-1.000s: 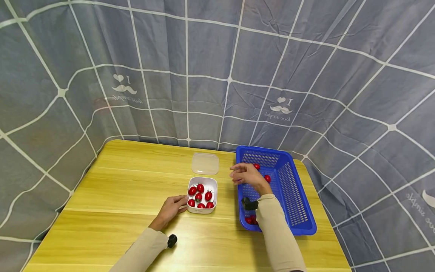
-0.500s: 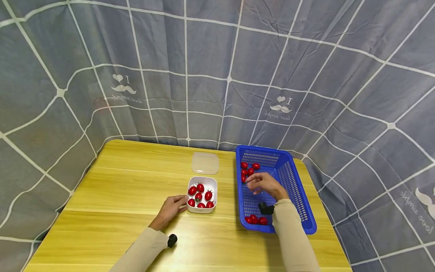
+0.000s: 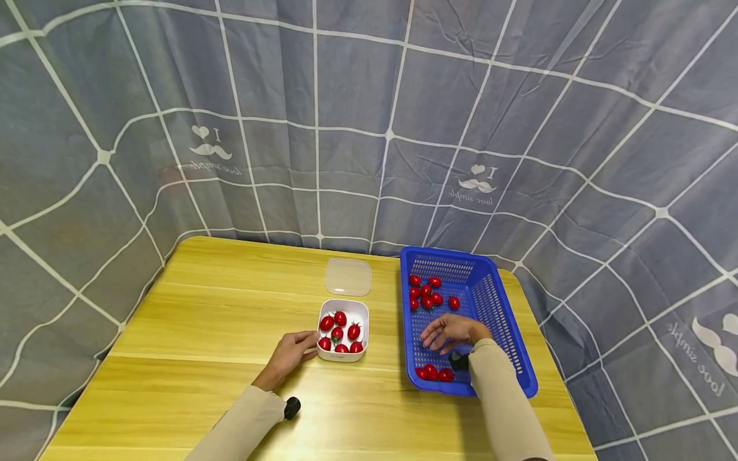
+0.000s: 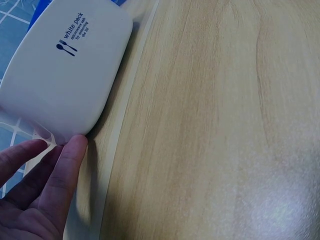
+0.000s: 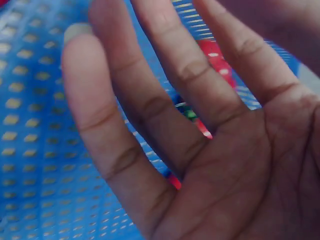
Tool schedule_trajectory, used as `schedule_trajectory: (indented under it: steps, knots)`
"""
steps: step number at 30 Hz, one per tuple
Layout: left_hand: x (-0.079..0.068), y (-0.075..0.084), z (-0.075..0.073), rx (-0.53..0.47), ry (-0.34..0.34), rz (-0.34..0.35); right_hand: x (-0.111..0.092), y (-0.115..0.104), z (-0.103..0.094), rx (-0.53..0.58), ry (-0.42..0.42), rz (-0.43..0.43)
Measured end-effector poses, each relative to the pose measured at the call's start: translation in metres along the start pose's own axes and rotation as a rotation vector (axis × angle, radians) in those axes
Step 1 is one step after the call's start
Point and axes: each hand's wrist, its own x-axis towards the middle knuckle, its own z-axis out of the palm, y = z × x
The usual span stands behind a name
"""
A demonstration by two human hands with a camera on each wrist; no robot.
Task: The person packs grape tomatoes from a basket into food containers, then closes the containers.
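Note:
A small white square container (image 3: 341, 356) holds several cherry tomatoes (image 3: 337, 332) with green stems. My left hand (image 3: 291, 356) touches its left side near the front corner. In the left wrist view, fairly straight fingertips meet the lower corner of the container (image 4: 65, 75), which bears dark printing. Inside the blue basket (image 3: 410, 346), my right hand (image 3: 452, 331) hovers with loosely spread fingers and nothing in it. Beyond that hand lies a cluster of tomatoes (image 3: 426, 301); several more tomatoes (image 3: 430, 372) sit at the near end. In the right wrist view, red tomatoes (image 5: 215, 57) show between the fingers.
A translucent square lid (image 3: 348, 277) lies on the wooden table (image 3: 219, 307) behind the container. A grey curtain with white grid lines (image 3: 352, 153) hangs behind the table and along its sides. The basket stands near the table's right edge.
My right hand has moved from the basket's left rim rightward and nearer to me inside the basket, uncovering tomatoes at the far and near ends. The left hand and the container have stayed put.

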Motion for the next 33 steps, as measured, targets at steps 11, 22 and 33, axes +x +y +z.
schedule_trajectory:
  steps: [11, 22, 33]
  knots:
    - [0.000, 0.001, 0.000, 0.003, 0.005, -0.002, 0.011, 0.013, 0.004, -0.091, -0.072, 0.155]
    - [0.001, 0.001, -0.001, 0.016, 0.003, 0.000, 0.016, 0.017, 0.008, -0.039, -0.209, 0.242]
    - [0.001, -0.001, -0.001, 0.017, 0.003, 0.012, 0.021, 0.019, 0.009, -0.105, -0.240, 0.269]
